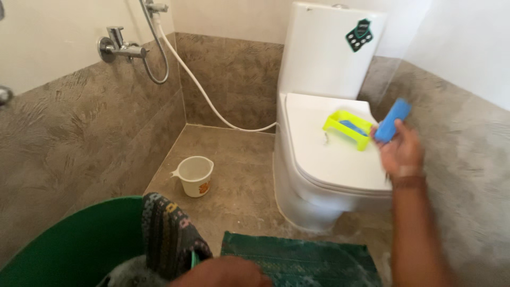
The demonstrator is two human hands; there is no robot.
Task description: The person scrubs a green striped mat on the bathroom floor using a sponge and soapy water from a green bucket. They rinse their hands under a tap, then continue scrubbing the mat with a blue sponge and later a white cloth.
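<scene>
The right hand has its grip closed on a blue soap bar, held above the closed toilet lid, right of a yellow soap dish. The left hand, near a green bucket, touches patterned cloth; its grip cannot be made out.

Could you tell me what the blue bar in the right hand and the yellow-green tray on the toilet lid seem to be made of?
The blue bar, held in the right hand, looks like a solid matte block, perhaps soap; blur leaves it open. The yellow-green tray on the toilet lid looks like glossy moulded plastic, given its thin walls and bright uniform colour.
</scene>
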